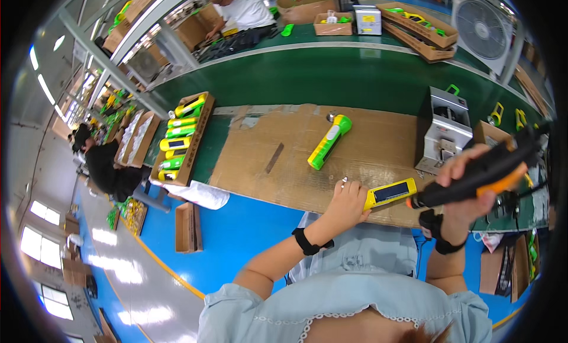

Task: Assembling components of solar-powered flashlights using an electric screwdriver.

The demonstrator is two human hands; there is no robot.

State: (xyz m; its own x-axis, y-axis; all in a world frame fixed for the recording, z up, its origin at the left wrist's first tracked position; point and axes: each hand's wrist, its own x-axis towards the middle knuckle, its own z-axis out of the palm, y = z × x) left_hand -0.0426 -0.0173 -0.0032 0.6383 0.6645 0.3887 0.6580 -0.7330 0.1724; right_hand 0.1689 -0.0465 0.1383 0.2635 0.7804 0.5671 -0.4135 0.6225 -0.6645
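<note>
My left hand point(348, 203) is closed around one end of a yellow flashlight point(370, 201) with a dark solar panel on its upper side. The flashlight lies near the front edge of a cardboard sheet point(254, 159). In my right hand point(462, 214) is a black and orange electric screwdriver point(494, 168), held almost level. Its tip is close to the flashlight's far right end; whether they touch I cannot tell. Farther up the sheet lies a green and yellow flashlight point(329, 143), with a small shiny round part point(331, 116) by its head.
At left stands a cardboard box point(201, 127) of several green and yellow flashlights. A grey metal machine point(444, 130) stands at right, near a small carton point(488, 133). Beyond the green bench point(284, 76) a person in white point(251, 8) works; another in black point(106, 165) is at left.
</note>
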